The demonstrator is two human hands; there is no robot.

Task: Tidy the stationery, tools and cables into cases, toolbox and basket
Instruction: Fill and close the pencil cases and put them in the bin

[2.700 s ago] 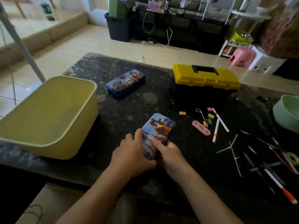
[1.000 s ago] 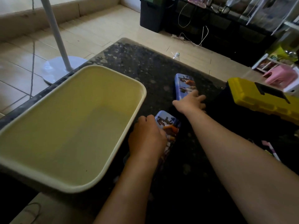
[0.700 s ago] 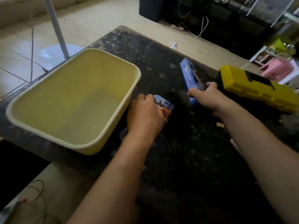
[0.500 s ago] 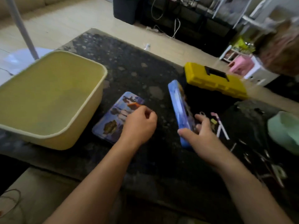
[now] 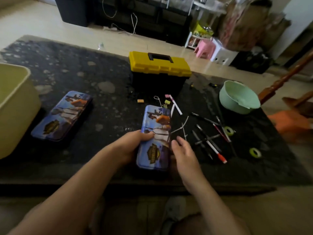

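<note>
A blue printed pencil case [image 5: 155, 138] lies near the table's front edge. My left hand [image 5: 131, 144] grips its left side, thumb on the lid. My right hand [image 5: 183, 153] rests against its right edge with fingers spread. A second, matching case [image 5: 61, 116] lies flat to the left. The toolbox [image 5: 159, 72], black with a yellow lid, stands shut behind. Pens, markers and cable ties [image 5: 208, 134] are scattered to the right, with small clips and an eraser [image 5: 140, 100] in front of the toolbox. Two green tape rolls [image 5: 254, 152] lie further right.
A large yellow basket [image 5: 15, 106] stands at the left edge of the dark stone table [image 5: 105, 78]. A mint green bowl [image 5: 238, 97] sits at the back right. Beyond the table are a pink stool [image 5: 205, 48] and dark furniture.
My right hand brought the second case from the back of the table to the front centre and laid it flat. My left hand left the first case and took hold of this one.
</note>
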